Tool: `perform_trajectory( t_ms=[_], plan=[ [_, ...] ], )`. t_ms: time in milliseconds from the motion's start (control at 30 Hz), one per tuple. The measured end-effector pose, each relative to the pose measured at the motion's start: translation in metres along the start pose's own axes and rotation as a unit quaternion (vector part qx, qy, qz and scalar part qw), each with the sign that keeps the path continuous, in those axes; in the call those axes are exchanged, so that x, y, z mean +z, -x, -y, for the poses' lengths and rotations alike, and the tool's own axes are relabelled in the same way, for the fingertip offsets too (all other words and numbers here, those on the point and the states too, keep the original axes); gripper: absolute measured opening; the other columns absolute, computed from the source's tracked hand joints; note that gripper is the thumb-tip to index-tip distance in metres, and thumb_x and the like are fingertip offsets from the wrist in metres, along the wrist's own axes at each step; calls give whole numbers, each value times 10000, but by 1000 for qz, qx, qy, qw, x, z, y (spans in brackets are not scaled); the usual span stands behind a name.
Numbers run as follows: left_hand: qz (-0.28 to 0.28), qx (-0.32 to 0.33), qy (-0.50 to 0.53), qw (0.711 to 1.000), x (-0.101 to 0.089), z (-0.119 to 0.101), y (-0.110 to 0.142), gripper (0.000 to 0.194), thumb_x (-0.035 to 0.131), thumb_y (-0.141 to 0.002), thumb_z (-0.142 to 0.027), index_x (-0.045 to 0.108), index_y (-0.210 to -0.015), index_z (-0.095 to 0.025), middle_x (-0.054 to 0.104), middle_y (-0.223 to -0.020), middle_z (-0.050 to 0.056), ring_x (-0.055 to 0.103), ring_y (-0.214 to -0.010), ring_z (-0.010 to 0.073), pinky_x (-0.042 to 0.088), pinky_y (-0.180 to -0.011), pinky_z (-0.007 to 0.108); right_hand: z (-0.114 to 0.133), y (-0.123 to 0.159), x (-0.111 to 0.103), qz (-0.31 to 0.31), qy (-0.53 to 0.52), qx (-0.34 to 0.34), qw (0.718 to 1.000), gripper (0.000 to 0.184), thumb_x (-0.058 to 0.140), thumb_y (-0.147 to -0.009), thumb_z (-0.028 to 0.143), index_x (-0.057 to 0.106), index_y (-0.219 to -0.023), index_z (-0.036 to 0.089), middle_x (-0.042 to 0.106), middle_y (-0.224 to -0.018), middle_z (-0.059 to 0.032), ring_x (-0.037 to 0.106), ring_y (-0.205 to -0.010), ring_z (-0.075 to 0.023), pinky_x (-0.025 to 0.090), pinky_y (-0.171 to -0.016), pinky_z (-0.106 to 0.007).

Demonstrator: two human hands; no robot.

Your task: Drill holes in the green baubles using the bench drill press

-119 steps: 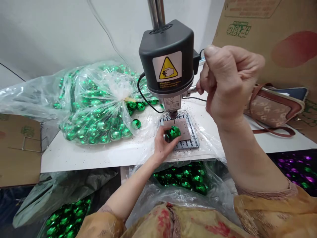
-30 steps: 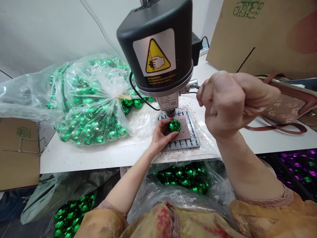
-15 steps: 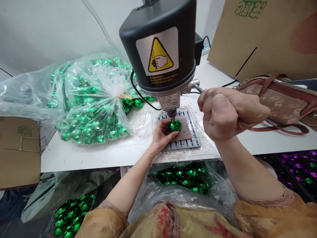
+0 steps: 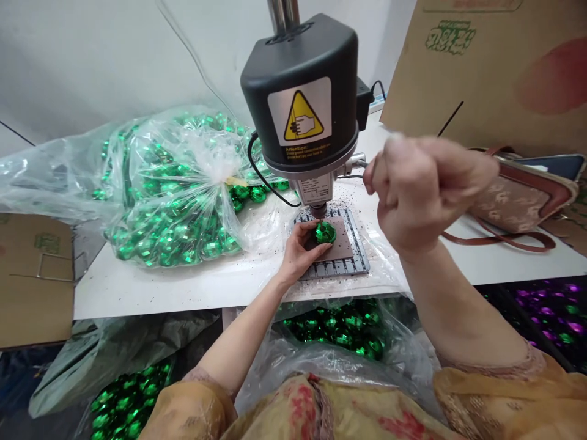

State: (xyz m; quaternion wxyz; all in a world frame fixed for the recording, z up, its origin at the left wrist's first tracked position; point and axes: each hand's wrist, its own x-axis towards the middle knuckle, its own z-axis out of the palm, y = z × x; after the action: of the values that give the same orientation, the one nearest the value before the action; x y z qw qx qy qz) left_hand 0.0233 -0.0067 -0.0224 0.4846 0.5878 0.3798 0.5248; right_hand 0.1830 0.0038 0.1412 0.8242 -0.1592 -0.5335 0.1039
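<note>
My left hand (image 4: 302, 249) pinches a shiny green faceted ball (image 4: 324, 233) between thumb and fingers. The ball rests on a flat brownish pad (image 4: 343, 244) lying on the slotted metal base (image 4: 360, 260) of a small drill press (image 4: 300, 91). Right above the ball is the press's chuck (image 4: 318, 210); whether the bit touches the ball I cannot tell. At the right, my right hand (image 4: 419, 189) is closed in a fist round the feed lever (image 4: 359, 163), blurred by motion, with most of the lever hidden inside it.
A tied clear bag of green balls (image 4: 183, 201) lies left of the press. More green balls (image 4: 339, 327) sit in plastic below the table edge. A handbag (image 4: 523, 189) and a large cardboard box (image 4: 495, 73) stand at right. Dark crumbs dot the white table (image 4: 151, 293).
My right hand has shifted slightly upward and is now blurred. The view has tilted a little, so the press's head shows lower. My left hand and the ball stay in place.
</note>
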Motion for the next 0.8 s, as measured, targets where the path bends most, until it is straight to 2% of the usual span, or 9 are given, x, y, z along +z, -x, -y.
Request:
perform_trajectory(
  t_ms=[133,233,300,433,500,600,667,733,800],
  plan=[
    [-50,36,-79,995,1,-10,5,465,864,-743,-346,547,-1058,-218,650,-1262,109,658,-1140,243,532,-995,436,3,-31,14,15,-65,30,997,463,682,-832,175,379,-483,190,311,-409,51,266,-356,-64,174,-368,-284],
    [-74,95,-187,975,8,-26,30,396,838,-765,-321,575,-1045,-225,657,-1179,104,659,-1090,254,544,-917,417,-2,-38,16,25,-86,30,996,460,698,-822,190,387,-483,196,307,-402,48,246,-352,-71,177,-362,-296],
    [-13,142,-232,962,17,-34,56,389,826,-777,-315,596,-1081,-236,667,-1156,109,663,-1091,268,552,-890,412,-3,-37,16,24,-84,34,996,447,691,-828,190,399,-489,199,312,-410,47,249,-359,-71,188,-369,-293],
    [203,254,-285,902,30,-38,103,435,793,-811,-396,613,-1181,-254,684,-1218,136,677,-1092,288,579,-873,416,-1,-34,16,0,-74,32,997,463,705,-820,215,380,-490,202,274,-417,55,246,-358,-68,179,-378,-295],
    [197,278,-301,890,21,-36,104,412,768,-835,-392,619,-1193,-254,694,-1218,128,661,-1131,300,568,-924,444,-1,-34,17,5,-69,40,997,449,693,-816,191,389,-486,201,277,-412,55,260,-357,-71,182,-384,-297],
    [9,221,-323,920,-22,-32,64,209,635,-905,-199,645,-1106,-256,715,-1082,83,658,-1083,275,532,-956,460,-2,-35,19,-8,-69,40,997,430,638,-819,122,395,-476,211,279,-401,59,257,-345,-74,163,-381,-309],
    [-116,155,-369,909,-62,-30,16,191,584,-887,-136,665,-1024,-242,696,-1006,83,644,-1021,284,502,-965,472,-2,-34,20,-32,-74,23,996,438,639,-816,116,393,-468,217,262,-388,69,231,-327,-71,134,-374,-319],
    [-146,82,-456,874,-100,-27,-35,235,575,-844,-99,671,-1028,-211,673,-1068,120,616,-1076,328,465,-1006,498,0,-33,20,-28,-56,27,998,445,635,-833,131,387,-473,216,275,-393,69,255,-332,-67,150,-380,-307],
    [-101,9,-556,825,-125,-21,-78,351,547,-838,-84,649,-1160,-183,618,-1278,162,580,-1185,362,434,-1052,507,3,-32,19,-12,-21,45,999,451,598,-874,150,372,-488,210,295,-415,65,305,-359,-62,190,-404,-282]
  ],
)
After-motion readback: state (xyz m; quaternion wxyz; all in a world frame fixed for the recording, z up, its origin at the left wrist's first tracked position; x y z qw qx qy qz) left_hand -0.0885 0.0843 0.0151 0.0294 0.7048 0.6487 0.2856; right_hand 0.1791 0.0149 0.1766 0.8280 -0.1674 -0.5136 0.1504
